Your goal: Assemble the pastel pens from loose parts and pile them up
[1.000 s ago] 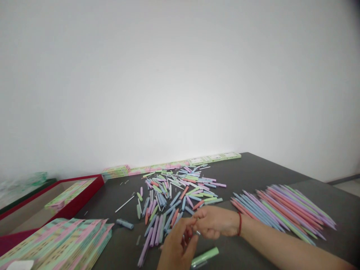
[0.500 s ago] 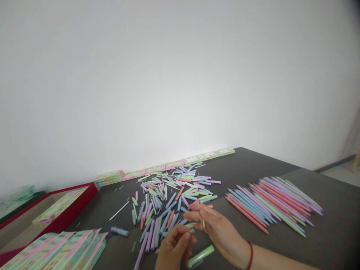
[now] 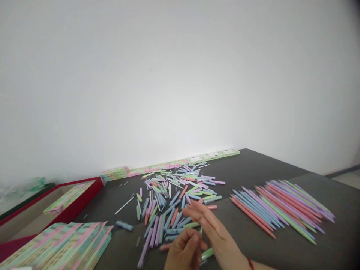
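My left hand, low in the middle, is closed in a pinch; what its fingers hold is mostly hidden. Beside it my right hand has its fingers stretched out to the left, the palm turned toward the left hand. A small pale green tip shows in the gap between the hands; which hand touches it I cannot tell. Under the hands lies a green pen barrel, partly covered. Loose pen parts in blue, purple, green and red are spread just beyond my left hand.
Rows of pastel pens lie on the dark table at right. At left are a red box with printed packs inside and a fanned stack of printed packages. Flat printed boxes line the wall.
The view has shifted slightly, so the table things sit a little further right. My hands have drawn closer together, the right hand's fingers more upright. The green barrel is now more covered.
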`<state>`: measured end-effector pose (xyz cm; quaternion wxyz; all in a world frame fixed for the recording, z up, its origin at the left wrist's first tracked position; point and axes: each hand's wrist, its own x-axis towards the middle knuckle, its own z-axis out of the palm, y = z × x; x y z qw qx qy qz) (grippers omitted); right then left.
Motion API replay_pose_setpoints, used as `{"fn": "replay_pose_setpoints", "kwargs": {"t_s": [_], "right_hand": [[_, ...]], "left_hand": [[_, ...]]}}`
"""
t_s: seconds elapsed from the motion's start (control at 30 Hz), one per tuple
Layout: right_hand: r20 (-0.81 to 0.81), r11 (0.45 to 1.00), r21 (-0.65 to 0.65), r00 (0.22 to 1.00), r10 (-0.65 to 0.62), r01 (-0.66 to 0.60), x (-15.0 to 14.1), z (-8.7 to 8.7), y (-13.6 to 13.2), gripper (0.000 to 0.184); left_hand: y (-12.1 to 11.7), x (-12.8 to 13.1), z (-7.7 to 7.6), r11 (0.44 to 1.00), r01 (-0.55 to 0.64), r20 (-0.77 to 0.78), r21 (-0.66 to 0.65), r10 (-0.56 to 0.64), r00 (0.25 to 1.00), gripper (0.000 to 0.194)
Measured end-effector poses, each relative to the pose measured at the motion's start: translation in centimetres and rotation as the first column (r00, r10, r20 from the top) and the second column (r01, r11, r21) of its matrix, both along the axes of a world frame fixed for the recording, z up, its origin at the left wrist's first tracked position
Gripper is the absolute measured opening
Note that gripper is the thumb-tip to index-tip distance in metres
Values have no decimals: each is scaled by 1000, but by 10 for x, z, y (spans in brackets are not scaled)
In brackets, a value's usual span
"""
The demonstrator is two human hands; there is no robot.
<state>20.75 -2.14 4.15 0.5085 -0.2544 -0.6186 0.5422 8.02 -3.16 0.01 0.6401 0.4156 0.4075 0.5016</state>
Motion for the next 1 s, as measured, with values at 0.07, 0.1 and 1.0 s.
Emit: {"fn": "replay_pose_setpoints", "kwargs": {"t_s": [0.07, 0.1, 1.0], "right_hand": [[14, 1000, -22, 1000, 6, -6, -3, -1, -2, 43], [24, 999, -50, 1000, 16, -15, -5, -2, -3, 45], [-46, 946, -323, 999, 28, -41, 27, 3, 40, 26]], "left_hand": [[-3, 2, 2, 1000, 17, 19, -8, -17, 1000, 49], [-4, 3, 4, 999, 34, 16, -3, -34, 999, 50], [-6, -11, 13, 920, -45, -524, 388, 261, 811, 32]]}}
